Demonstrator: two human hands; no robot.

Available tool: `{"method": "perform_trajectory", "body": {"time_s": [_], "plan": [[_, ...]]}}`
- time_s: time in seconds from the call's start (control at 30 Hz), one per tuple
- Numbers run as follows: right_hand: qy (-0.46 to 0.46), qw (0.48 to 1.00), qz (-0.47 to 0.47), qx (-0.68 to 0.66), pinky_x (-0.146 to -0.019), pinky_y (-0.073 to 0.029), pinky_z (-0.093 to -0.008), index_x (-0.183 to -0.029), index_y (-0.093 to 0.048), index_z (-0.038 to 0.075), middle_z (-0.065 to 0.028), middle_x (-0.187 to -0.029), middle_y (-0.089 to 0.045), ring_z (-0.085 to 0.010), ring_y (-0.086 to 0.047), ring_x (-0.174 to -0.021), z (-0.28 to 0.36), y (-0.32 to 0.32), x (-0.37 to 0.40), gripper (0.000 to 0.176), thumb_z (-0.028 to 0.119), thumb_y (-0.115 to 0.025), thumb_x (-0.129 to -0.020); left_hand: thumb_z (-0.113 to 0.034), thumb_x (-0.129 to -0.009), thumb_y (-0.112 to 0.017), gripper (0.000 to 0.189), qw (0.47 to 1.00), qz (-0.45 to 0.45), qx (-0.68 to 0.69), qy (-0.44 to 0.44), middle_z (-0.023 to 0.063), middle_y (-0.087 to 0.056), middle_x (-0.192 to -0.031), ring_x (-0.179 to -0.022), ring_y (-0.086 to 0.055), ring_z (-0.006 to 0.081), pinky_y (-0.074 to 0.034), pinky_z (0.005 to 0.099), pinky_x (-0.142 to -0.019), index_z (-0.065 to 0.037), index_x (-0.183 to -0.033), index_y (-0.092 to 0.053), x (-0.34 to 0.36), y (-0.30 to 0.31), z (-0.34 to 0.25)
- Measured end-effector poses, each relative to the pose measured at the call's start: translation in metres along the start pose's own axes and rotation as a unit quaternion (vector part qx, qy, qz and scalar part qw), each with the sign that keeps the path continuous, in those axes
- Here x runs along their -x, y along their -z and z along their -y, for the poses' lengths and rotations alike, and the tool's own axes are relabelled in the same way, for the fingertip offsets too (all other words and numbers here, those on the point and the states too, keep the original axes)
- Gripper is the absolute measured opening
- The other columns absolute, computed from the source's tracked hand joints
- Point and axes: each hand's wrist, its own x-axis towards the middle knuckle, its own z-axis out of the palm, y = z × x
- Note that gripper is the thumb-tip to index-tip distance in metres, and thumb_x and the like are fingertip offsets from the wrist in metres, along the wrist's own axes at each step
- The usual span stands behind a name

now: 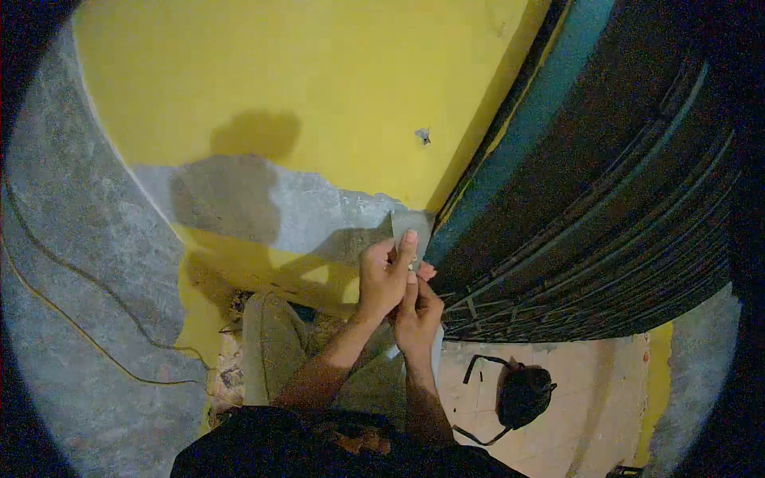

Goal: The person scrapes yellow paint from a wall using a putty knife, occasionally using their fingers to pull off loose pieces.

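In front of the wall, a flat grey blade like a putty knife's (413,221) points up and away, widest at its far edge. My left hand (384,280) is closed on it, the thumb laid along the blade face. Small whitish bits show by the thumb. Just below, my right hand (417,320) is closed at the narrow lower end, its fingers pinched together; the handle is hidden by the hands. Behind the blade, the yellow wall (319,80) carries a bare grey patch (311,199) with a ragged upper edge.
A dark slatted shutter (590,199) with a teal frame (526,119) rises close on the right. A black bag (523,394) with straps lies on the tiled floor (470,414). A cable (103,349) runs at left. The wall has a small chipped spot (423,135).
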Motion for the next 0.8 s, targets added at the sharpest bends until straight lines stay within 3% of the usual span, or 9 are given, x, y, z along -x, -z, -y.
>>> {"method": "perform_trajectory", "body": {"time_s": [0.13,0.2,0.3,0.47,0.53,0.63,0.67,0.73,0.8], "plan": [[0.017,1.0,-0.016,-0.017,-0.058,-0.041,-0.0226,-0.092,-0.062,-0.006,-0.0009,-0.076,-0.062,-0.0056,-0.051,-0.067,-0.001,-0.02,-0.003,0.034,0.023,-0.047,-0.103,-0.04,-0.098,-0.055,0.046,0.999,0.016,0.008,0.044,0.0123,-0.067,-0.062,-0.057,-0.069,0.0192,-0.052,0.0285,-0.05,0.002,-0.078,-0.061,-0.01,0.007,-0.008],[0.068,0.997,-0.041,-0.012,-0.057,-0.047,-0.0332,-0.096,-0.065,-0.004,-0.0093,-0.073,-0.067,-0.0139,-0.057,-0.063,-0.002,-0.029,-0.006,0.037,0.027,-0.046,-0.102,-0.039,-0.098,-0.056,0.046,0.999,0.025,-0.005,0.035,0.012,-0.065,-0.061,-0.058,-0.069,0.0187,-0.051,0.0281,-0.049,0.002,-0.077,-0.06,-0.013,0.012,-0.007],[0.026,0.999,-0.028,0.005,-0.064,-0.045,-0.0248,-0.097,-0.064,-0.007,-0.0042,-0.08,-0.065,-0.0077,-0.053,-0.071,0.017,-0.027,-0.002,0.034,0.021,-0.047,-0.103,-0.037,-0.098,-0.057,0.046,0.997,0.029,0.023,0.065,0.0123,-0.065,-0.062,-0.059,-0.069,0.0194,-0.053,0.0287,-0.049,0.003,-0.075,-0.058,-0.014,0.013,-0.009],[0.064,0.993,-0.027,0.091,-0.063,-0.046,-0.0261,-0.099,-0.064,-0.009,-0.0086,-0.075,-0.065,-0.0074,-0.052,-0.069,0.025,-0.006,-0.015,0.034,0.022,-0.048,-0.102,-0.036,-0.098,-0.056,0.045,0.996,-0.025,0.088,0.022,0.0128,-0.064,-0.063,-0.061,-0.069,0.0224,-0.056,0.0311,-0.05,0.001,-0.072,-0.053,-0.007,-0.008,-0.018],[0.198,0.959,-0.037,0.197,-0.058,-0.046,-0.0288,-0.097,-0.065,-0.008,-0.0161,-0.071,-0.065,-0.0103,-0.057,-0.062,0.03,0.004,-0.022,0.033,0.022,-0.051,-0.101,-0.036,-0.098,-0.056,0.045,0.992,-0.042,0.116,0.03,0.0135,-0.064,-0.064,-0.061,-0.069,0.0233,-0.057,0.0317,-0.052,0.0,-0.072,-0.052,-0.007,-0.013,-0.018],[0.172,0.934,0.041,0.31,-0.053,-0.047,-0.0319,-0.1,-0.064,-0.006,-0.022,-0.069,-0.062,-0.0179,-0.062,-0.056,0.083,0.013,-0.023,0.029,0.021,-0.053,-0.099,-0.039,-0.1,-0.051,0.045,0.963,-0.039,0.258,0.071,0.0143,-0.064,-0.067,-0.061,-0.068,0.0244,-0.058,0.0355,-0.062,-0.003,-0.074,-0.049,-0.011,-0.015,-0.032],[0.176,0.934,0.041,0.307,-0.053,-0.047,-0.0319,-0.1,-0.064,-0.006,-0.022,-0.069,-0.062,-0.0179,-0.062,-0.056,0.084,0.013,-0.024,0.029,0.021,-0.053,-0.099,-0.039,-0.1,-0.051,0.045,0.963,-0.039,0.257,0.066,0.0143,-0.064,-0.067,-0.061,-0.068,0.0244,-0.058,0.0355,-0.062,-0.003,-0.074,-0.049,-0.011,-0.017,-0.032],[0.285,0.923,0.015,0.257,-0.048,-0.045,-0.0338,-0.103,-0.063,-0.004,-0.0235,-0.07,-0.062,-0.0258,-0.062,-0.051,0.078,0.011,-0.023,0.025,0.019,-0.054,-0.098,-0.04,-0.101,-0.05,0.045,0.962,-0.079,0.257,0.051,0.0119,-0.064,-0.068,-0.063,-0.067,0.022,-0.056,0.0344,-0.062,-0.001,-0.078,-0.052,0.0,-0.016,-0.029],[0.302,0.915,0.014,0.266,-0.053,-0.046,-0.0302,-0.106,-0.061,-0.005,-0.0199,-0.073,-0.064,-0.0191,-0.062,-0.058,0.053,0.008,-0.015,0.026,0.019,-0.052,-0.099,-0.04,-0.101,-0.049,0.045,0.964,-0.095,0.241,0.058,0.0107,-0.064,-0.069,-0.063,-0.066,0.0202,-0.055,0.0328,-0.061,-0.001,-0.081,-0.054,0.009,-0.012,-0.021]]}}
